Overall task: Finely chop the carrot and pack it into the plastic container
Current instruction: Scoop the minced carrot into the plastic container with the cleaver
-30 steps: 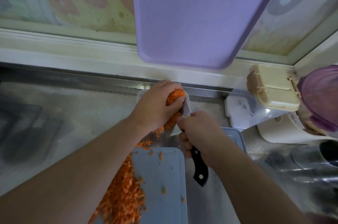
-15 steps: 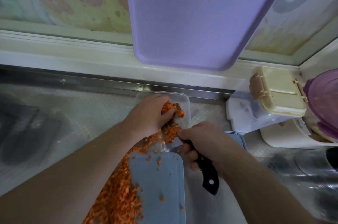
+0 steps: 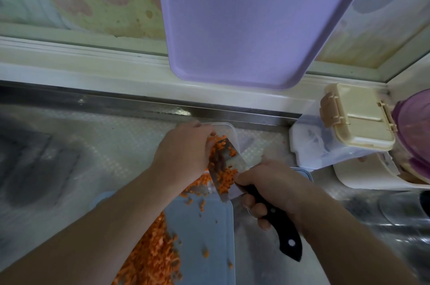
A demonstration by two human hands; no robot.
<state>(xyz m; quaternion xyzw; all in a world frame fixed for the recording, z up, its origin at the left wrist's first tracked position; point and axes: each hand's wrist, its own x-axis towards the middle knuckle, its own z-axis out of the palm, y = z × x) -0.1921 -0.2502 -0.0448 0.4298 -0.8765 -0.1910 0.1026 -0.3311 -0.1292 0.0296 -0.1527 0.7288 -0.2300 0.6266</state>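
The right hand (image 3: 272, 182) grips the black-handled steel knife (image 3: 235, 168), its blade carrying chopped orange carrot (image 3: 223, 168) over the clear plastic container (image 3: 229, 127) near the worktop's back edge. The left hand (image 3: 183, 152), fingers curled, touches carrot on the blade. More lies on the pale blue cutting board (image 3: 209, 238).

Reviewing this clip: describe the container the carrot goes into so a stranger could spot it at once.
Start at the big lilac plastic board leaning on the window ledge; directly below it on the counter lies the clear rectangular plastic container, partly covered by the left hand. Unlike the cream latched box and purple bowl to the right, it is see-through and holds chopped orange carrot.
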